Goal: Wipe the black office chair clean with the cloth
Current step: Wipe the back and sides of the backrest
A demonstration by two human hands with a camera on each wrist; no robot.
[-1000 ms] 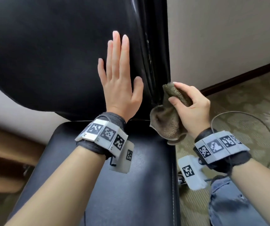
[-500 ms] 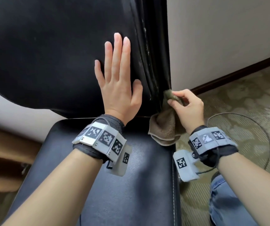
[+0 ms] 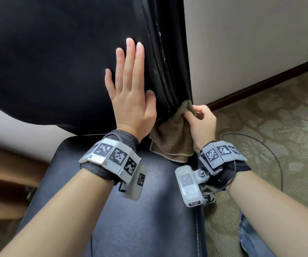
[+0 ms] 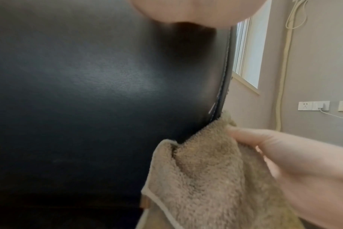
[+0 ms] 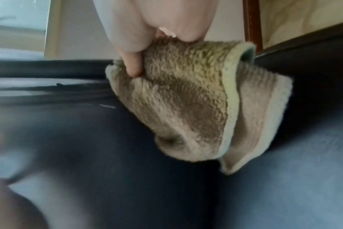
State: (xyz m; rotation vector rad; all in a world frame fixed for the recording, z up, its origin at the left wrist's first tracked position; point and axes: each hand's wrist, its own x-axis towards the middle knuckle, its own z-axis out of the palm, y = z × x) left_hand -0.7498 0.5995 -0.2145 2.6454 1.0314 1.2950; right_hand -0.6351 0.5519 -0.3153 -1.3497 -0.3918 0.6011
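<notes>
Backrest of the black leather-look office chair [image 3: 60,58] fills the left and centre of the head view, its dark padded seat [image 3: 149,210] below. Left hand [image 3: 130,101] lies flat on the backrest face, fingers straight and close together, pointing up; it holds nothing and looks to be steadying the chair.

Just right of that hand runs the backrest's ribbed side edge [image 3: 169,71], long axis near vertical, with pale scuffs or dust along the piping. At its lower end sits the brown terry cloth [image 3: 173,138], bunched tip pushed against the edge, loose folds hanging to touch the seat's rear corner.

Right hand [image 3: 201,123] pinches the cloth's top between thumb and fingertips [image 5: 133,68], other fingers curled. Cloth lies directly ahead of and below this hand, between it and the edge.

Judgement: edge extends upward from the cloth, so the next stroke likely runs up along it. Right hand is the working one. Pinch is narrow; cloth could slip off the piping.

Beige wall [image 3: 251,43], patterned carpet [image 3: 279,117] further right.
</notes>
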